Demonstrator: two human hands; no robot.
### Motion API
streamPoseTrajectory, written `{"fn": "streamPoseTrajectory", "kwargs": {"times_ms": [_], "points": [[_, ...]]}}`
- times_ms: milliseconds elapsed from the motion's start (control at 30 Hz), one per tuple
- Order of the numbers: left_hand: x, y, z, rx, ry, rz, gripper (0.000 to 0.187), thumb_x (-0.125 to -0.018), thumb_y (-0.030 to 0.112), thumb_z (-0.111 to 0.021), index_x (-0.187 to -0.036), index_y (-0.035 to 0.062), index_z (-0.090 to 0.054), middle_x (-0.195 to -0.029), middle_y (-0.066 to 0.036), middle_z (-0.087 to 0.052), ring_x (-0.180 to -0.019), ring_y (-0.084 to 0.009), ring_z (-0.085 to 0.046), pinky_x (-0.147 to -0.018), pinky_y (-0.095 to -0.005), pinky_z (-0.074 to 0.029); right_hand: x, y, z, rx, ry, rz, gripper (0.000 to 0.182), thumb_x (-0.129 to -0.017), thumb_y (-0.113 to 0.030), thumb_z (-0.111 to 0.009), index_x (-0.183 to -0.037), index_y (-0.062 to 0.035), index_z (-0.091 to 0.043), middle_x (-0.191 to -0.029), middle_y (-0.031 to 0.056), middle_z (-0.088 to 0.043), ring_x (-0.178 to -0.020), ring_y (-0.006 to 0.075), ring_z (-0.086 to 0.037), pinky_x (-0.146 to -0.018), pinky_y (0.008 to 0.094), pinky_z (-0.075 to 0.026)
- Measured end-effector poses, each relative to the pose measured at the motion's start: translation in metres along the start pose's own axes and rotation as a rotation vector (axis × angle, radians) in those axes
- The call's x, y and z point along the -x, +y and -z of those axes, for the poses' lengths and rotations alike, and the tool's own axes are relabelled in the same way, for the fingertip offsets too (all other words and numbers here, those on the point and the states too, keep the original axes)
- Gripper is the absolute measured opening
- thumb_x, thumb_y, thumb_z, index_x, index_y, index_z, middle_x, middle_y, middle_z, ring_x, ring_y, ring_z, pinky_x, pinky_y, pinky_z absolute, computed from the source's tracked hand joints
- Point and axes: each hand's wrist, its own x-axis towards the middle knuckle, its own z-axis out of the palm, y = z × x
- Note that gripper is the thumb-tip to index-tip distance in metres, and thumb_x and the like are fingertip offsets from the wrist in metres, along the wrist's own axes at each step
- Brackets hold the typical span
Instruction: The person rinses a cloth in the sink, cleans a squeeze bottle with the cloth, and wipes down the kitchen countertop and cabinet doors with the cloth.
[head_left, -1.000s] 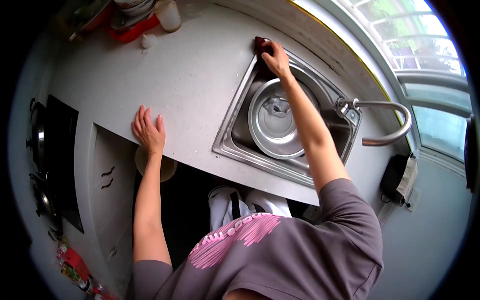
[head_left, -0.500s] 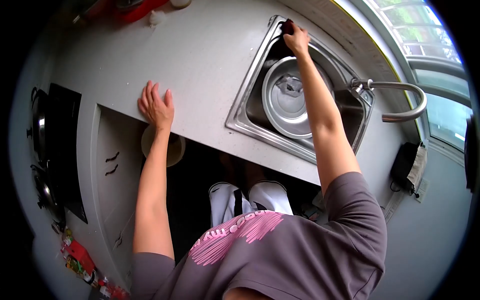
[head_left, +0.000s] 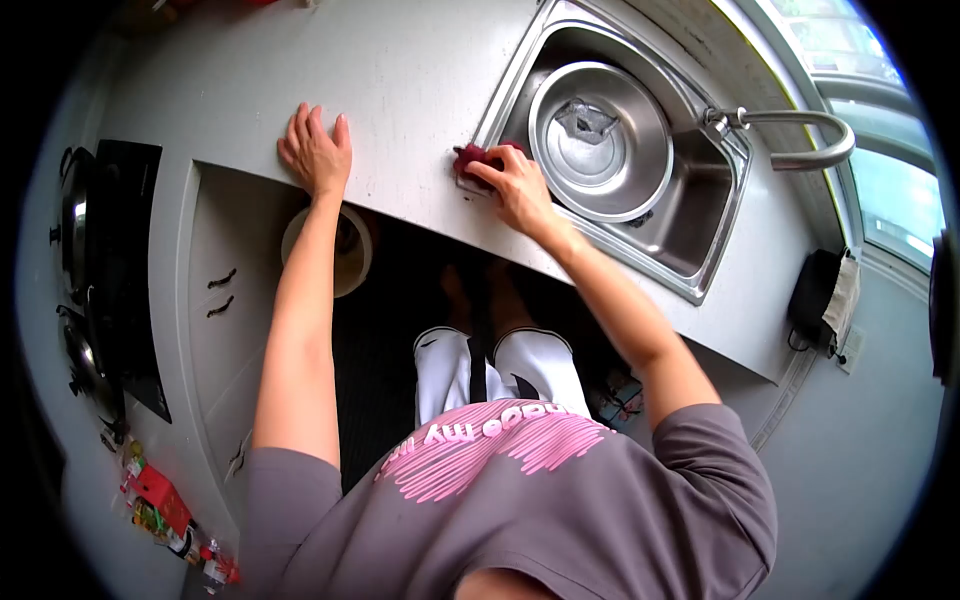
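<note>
My right hand (head_left: pixel 518 190) grips a dark red cloth (head_left: pixel 474 160) and presses it on the near left corner of the steel sink's rim. My left hand (head_left: pixel 318 150) rests on the light grey countertop (head_left: pixel 400 110) near its front edge, fingers spread and holding nothing. A round metal basin (head_left: pixel 600 140) sits inside the sink (head_left: pixel 700 200), with a little clear water or something transparent at its bottom. Part of the cloth is hidden beneath my fingers.
A curved faucet (head_left: pixel 800 160) stands at the sink's right side by the window. Below the counter is a round bucket (head_left: pixel 352 262). A black cooktop (head_left: pixel 130 280) with lidded pots lies at the far left. A dark bag (head_left: pixel 815 295) hangs at the right.
My right hand has moved with the cloth from the sink's far corner to its near left corner. The view has shifted slightly; my left hand stays on the countertop.
</note>
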Motion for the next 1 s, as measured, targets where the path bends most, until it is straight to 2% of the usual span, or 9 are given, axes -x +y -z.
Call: {"fn": "streamPoseTrajectory", "kwargs": {"times_ms": [167, 367, 500, 567, 633, 700, 733, 833, 1000], "points": [[-0.001, -0.002, -0.003, 0.041, 0.028, -0.009, 0.040, -0.091, 0.039, -0.056, -0.120, 0.0117, -0.055, -0.134, -0.006, -0.051, -0.126, -0.0246, -0.043, -0.105, -0.0511, -0.027, 0.009, 0.019, 0.026, -0.066, -0.270, 0.129, 0.024, -0.067, -0.003, -0.062, -0.086, -0.0171, -0.064, -0.090, 0.0046, -0.053, -0.094, 0.0251, -0.056, -0.077, 0.0393, -0.042], [-0.002, -0.004, -0.007, 0.059, 0.048, 0.000, 0.037, -0.092, 0.037, -0.055, -0.118, 0.0118, -0.056, -0.134, -0.005, -0.051, -0.125, -0.0245, -0.044, -0.105, -0.0512, -0.027, 0.106, 0.074, 0.086, 0.047, -0.424, -0.123, 0.015, -0.064, 0.000, -0.058, -0.071, -0.0133, -0.060, -0.080, 0.0062, -0.056, -0.087, 0.0275, -0.059, -0.070, 0.0411, -0.046], [-0.004, -0.003, -0.008, 0.068, 0.056, 0.011, 0.036, -0.092, 0.037, -0.054, -0.118, 0.0118, -0.056, -0.134, -0.005, -0.051, -0.126, -0.0244, -0.043, -0.106, -0.0527, -0.026, 0.137, 0.084, 0.101, 0.023, -0.459, -0.437, 0.024, -0.060, 0.004, -0.058, -0.079, -0.0102, -0.064, -0.084, 0.0093, -0.058, -0.091, 0.0329, -0.058, -0.078, 0.0406, -0.048], [-0.001, -0.001, -0.004, 0.096, 0.053, 0.019, 0.036, -0.092, 0.036, -0.054, -0.117, 0.0112, -0.056, -0.134, -0.004, -0.051, -0.127, -0.0245, -0.041, -0.108, -0.0544, -0.025, 0.114, 0.064, 0.065, -0.018, -0.245, -0.346, 0.038, -0.061, 0.006, -0.057, -0.096, -0.0082, -0.065, -0.095, 0.0142, -0.057, -0.091, 0.0344, -0.058, -0.080, 0.0407, -0.048], [0.000, -0.003, -0.009, 0.099, 0.045, 0.033, 0.034, -0.092, 0.035, -0.053, -0.117, 0.0114, -0.056, -0.134, -0.004, -0.051, -0.127, -0.0239, -0.042, -0.107, -0.0544, -0.025, 0.057, 0.029, 0.037, -0.235, -0.144, -0.256, 0.041, -0.064, 0.010, -0.053, -0.098, -0.0086, -0.066, -0.095, 0.0140, -0.057, -0.092, 0.0321, -0.058, -0.083, 0.0387, -0.048], [-0.001, -0.006, -0.012, 0.104, 0.045, 0.033, 0.033, -0.093, 0.035, -0.052, -0.117, 0.0116, -0.057, -0.134, -0.004, -0.052, -0.127, -0.0234, -0.042, -0.107, -0.0546, -0.025, 0.003, -0.008, 0.005, -0.397, 0.182, -0.151, 0.039, -0.064, 0.011, -0.051, -0.095, -0.0073, -0.066, -0.095, 0.0133, -0.059, -0.095, 0.0331, -0.057, -0.085, 0.0404, -0.047], [-0.001, -0.006, -0.013, 0.111, 0.049, 0.035, 0.033, -0.093, 0.034, -0.052, -0.117, 0.0118, -0.057, -0.134, -0.003, -0.052, -0.127, -0.0231, -0.042, -0.107, -0.0546, -0.025, -0.024, -0.022, -0.007, -0.265, 0.315, -0.050, 0.038, -0.064, 0.010, -0.054, -0.096, -0.0080, -0.065, -0.100, 0.0116, -0.059, -0.097, 0.0343, -0.056, -0.085, 0.0408, -0.048], [-0.001, -0.009, -0.014, 0.117, 0.100, 0.026, 0.030, -0.093, 0.034, -0.052, -0.114, 0.0137, -0.059, -0.131, -0.003, -0.054, -0.125, -0.0228, -0.045, -0.105, -0.0527, -0.028, -0.075, -0.054, -0.039, -0.034, 0.206, -0.066, 0.029, -0.071, -0.003, -0.059, -0.096, -0.0151, -0.067, -0.110, 0.0068, -0.058, -0.117, 0.0278, -0.047, -0.094, 0.0502, -0.033], [-0.002, -0.015, -0.021, 0.144, 0.153, -0.045, 0.024, -0.093, 0.029, -0.052, -0.109, 0.0148, -0.062, -0.126, -0.002, -0.058, -0.121, -0.0220, -0.049, -0.100, -0.0487, -0.031, -0.046, -0.064, -0.046, 0.070, -0.060, 0.139, 0.014, -0.073, -0.012, -0.060, -0.083, -0.0157, -0.068, -0.100, 0.0032, -0.059, -0.105, 0.0210, -0.053, -0.101, 0.0518, -0.030]]}}
